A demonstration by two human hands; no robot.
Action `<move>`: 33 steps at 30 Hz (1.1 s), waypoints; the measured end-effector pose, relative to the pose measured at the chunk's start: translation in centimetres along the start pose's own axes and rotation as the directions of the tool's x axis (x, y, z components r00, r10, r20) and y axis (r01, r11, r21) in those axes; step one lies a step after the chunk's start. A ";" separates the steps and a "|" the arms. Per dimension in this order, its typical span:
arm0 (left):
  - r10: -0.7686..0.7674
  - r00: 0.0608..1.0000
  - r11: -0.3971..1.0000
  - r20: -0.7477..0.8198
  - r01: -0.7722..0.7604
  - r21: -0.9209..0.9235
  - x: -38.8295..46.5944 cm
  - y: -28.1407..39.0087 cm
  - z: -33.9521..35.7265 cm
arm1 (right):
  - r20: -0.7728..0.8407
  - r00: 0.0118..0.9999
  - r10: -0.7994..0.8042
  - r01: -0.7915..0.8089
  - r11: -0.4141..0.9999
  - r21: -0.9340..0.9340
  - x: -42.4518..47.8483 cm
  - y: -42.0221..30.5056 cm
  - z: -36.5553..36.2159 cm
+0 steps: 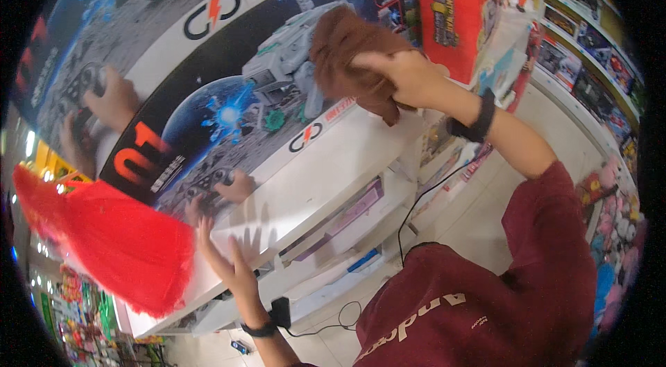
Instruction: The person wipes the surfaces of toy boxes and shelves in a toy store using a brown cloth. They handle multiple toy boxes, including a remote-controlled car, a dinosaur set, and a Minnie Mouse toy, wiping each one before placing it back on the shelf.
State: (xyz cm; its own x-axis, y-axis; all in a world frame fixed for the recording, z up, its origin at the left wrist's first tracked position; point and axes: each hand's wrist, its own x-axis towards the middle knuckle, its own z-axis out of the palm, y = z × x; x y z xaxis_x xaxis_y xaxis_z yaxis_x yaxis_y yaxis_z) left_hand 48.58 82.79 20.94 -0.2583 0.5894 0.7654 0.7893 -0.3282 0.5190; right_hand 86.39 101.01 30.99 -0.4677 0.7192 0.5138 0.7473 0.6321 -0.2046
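My right hand (411, 74) grips a crumpled brown cloth (359, 62) and holds it against the front of a large toy box (218, 75). The box is printed with a grey walking machine, a planet and hands on a controller. With fingers spread and nothing in it, my left hand (234, 268) is over the white shelf top (312, 164), near the box's lower left corner. Just left of that hand lies a bright red fabric piece (119, 242) with a fuzzy edge. Whether the left fingertips touch anything, I cannot tell.
A similar box (67, 55) rises behind the first. To the right stands a red toy box (447, 13). Shelves of boxed toys (577, 55) and a pile of plush toys (616, 242) line the far right. A black cable (411, 211) hangs down to the tiled floor (322, 338).
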 end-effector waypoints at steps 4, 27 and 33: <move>-0.187 0.966 0.961 -0.181 0.141 -0.238 -6.4 2.1 -0.1 | -0.340 0.912 0.229 -0.028 0.863 0.505 -9.3 2.9 0.1; 0.490 0.143 0.871 0.860 -0.111 -0.478 -16.1 27.0 37.0 | -0.028 -0.033 0.999 0.124 0.032 0.992 -50.6 15.5 -2.7; 0.564 -0.093 0.825 0.820 0.023 -0.565 -16.7 36.1 44.4 | 0.043 -0.188 0.981 0.110 -0.023 0.994 -54.8 23.9 -6.5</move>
State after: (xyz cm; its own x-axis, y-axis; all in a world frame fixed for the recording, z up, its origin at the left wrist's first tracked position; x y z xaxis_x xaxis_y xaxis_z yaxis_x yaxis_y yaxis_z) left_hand 106.10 93.90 10.01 0.9265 0.3653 -0.0907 0.3304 -0.6740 0.6607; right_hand 132.94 74.80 3.33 0.8008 0.4974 -0.3338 -0.5377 0.3515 -0.7663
